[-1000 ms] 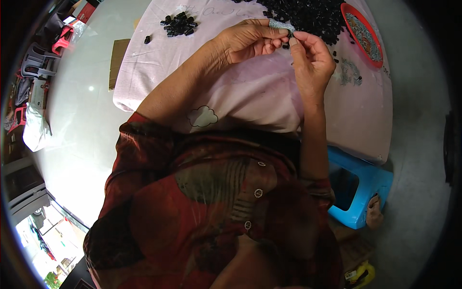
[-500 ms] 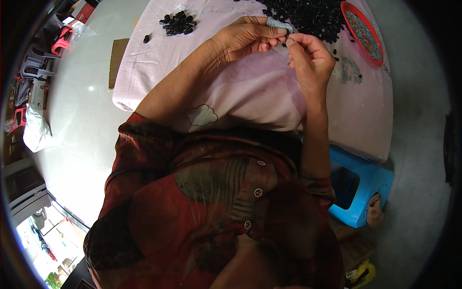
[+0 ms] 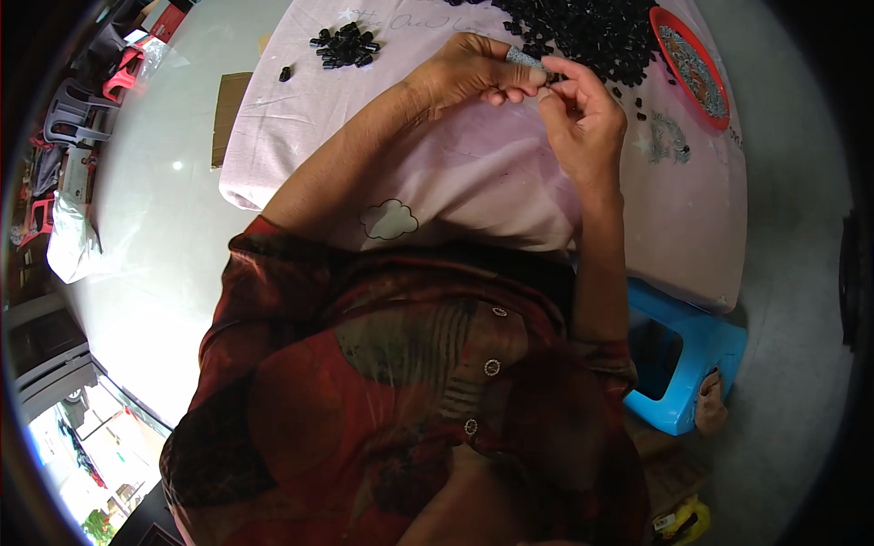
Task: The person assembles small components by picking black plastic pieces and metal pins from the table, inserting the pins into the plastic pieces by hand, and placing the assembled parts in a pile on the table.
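Over the far part of the cloth-covered table, both my hands meet at the fingertips. My left hand (image 3: 473, 77), with a grey wrap (image 3: 523, 58) round a finger, is closed in a pinch on a small black part (image 3: 553, 80) that is mostly hidden. Against it, the thumb and forefinger of my right hand (image 3: 587, 118) close from the right; whatever lies between them is too small to make out. Just beyond the hands spreads a large heap of small black parts (image 3: 592, 36). A smaller group of black parts (image 3: 346, 45) lies to the left, with a single black part (image 3: 285, 74) beside it.
A red dish (image 3: 726, 120) of small metal pieces stands at the table's far right. Nearer, a little pile of metal pieces (image 3: 669, 141) lies on the pink cloth (image 3: 492, 164). A blue plastic stool (image 3: 687, 409) stands at the lower right, and chairs (image 3: 77, 109) line the left.
My right forefinger has straightened and reaches over the left fingertips, and the right hand has shifted slightly. My left hand keeps its pinch. The whole view has shifted a little.
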The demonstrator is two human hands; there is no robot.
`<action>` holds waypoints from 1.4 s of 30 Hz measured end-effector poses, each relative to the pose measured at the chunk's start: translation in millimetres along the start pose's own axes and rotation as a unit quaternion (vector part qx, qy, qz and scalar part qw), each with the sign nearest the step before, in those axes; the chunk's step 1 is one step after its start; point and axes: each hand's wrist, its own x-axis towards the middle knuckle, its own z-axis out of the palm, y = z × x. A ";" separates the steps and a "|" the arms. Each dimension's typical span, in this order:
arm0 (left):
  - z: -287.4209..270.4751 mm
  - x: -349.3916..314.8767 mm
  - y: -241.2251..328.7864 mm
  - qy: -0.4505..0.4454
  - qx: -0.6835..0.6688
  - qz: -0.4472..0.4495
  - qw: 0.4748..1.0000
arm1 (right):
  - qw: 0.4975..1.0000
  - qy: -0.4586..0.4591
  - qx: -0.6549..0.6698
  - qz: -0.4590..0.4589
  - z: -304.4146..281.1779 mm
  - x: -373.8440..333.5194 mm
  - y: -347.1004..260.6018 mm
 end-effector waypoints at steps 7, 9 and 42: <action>-74.6 10.7 9.4 0.222 0.070 0.039 0.972 | 0.995 0.042 -0.028 0.090 -47.3 9.9 16.7; -72.9 15.0 1.8 0.195 0.108 0.033 0.974 | 0.991 0.061 0.020 0.117 -49.3 8.1 18.4; 9.5 4.7 -2.5 -0.055 -0.161 -0.046 0.984 | 0.984 0.080 0.124 0.097 -7.3 -3.2 -1.6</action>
